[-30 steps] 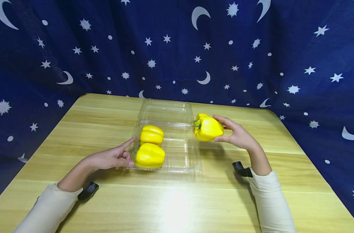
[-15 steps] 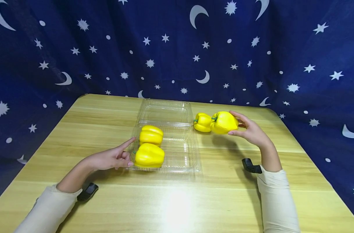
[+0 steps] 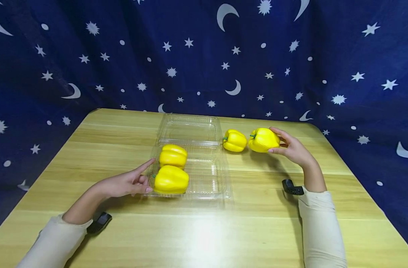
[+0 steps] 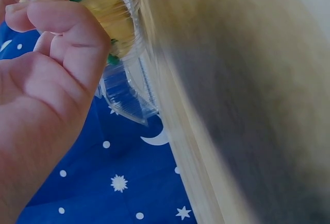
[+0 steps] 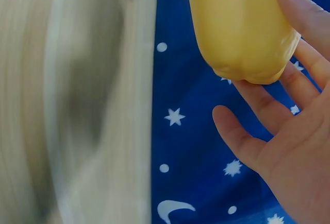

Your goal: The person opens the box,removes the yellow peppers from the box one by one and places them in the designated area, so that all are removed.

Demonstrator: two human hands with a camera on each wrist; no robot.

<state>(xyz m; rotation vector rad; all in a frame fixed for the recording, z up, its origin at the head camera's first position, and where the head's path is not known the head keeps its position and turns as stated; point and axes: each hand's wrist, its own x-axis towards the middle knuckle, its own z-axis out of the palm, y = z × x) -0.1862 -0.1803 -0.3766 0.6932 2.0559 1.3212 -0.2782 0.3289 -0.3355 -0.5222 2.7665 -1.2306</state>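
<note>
In the head view, a clear plastic container lies unfolded on the table, its lid laid back. Two yellow bell peppers sit in its left half, a rear one and a front one. My left hand holds the container's left rim, index finger extended, other fingers curled. Right of the container, another yellow pepper rests on the table. My right hand grips a yellow pepper just beside it, between thumb and fingers; whether it touches the table I cannot tell.
The wooden table ends at a dark blue curtain with white moons and stars. A black wrist camera hangs below the left wrist, and another black camera sits by the right.
My right hand has moved right with its pepper, away from the container, and then slightly lower. The pepper behind it is now fully visible. My left hand stays at the rim.
</note>
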